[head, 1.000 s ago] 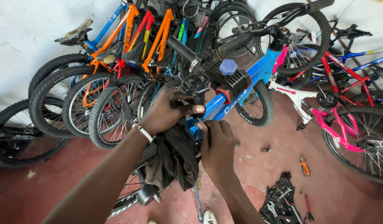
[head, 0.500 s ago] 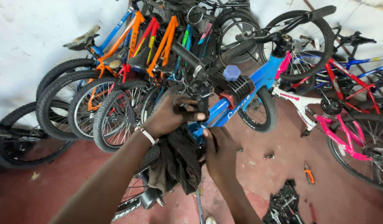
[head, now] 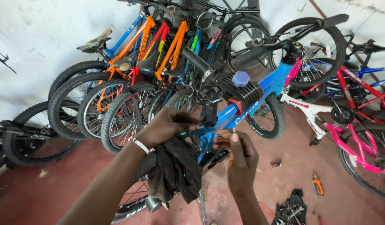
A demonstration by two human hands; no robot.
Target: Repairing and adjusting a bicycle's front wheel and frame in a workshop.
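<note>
Blue bike frame (head: 242, 109) sits just ahead of both hands, its tube running diagonally from low near the hands up and right toward the stem (head: 291, 53). The black seat post clamp area (head: 209, 109) stands upright just above and between the hands.

Left hand (head: 165, 127) is curled on the frame just left of that post, fingers pressed together; a black rag (head: 178, 171) hangs below it, and I can't tell if it's pinched or just draped. Right hand (head: 239, 152) is slightly nearer the camera, fingertips pinching a thin metal tool (head: 233, 132), tip pointing up, close under the tube. Tool type is too small to tell.

Room: tight on the left, with a row of parked wheels (head: 117, 114) right beside the left hand. Red floor (head: 292, 166) to the right is more open, with orange-handled pliers (head: 317, 183) and a black pile of parts (head: 290, 208) well apart from the hands. Pink bike (head: 346, 141) further right.
</note>
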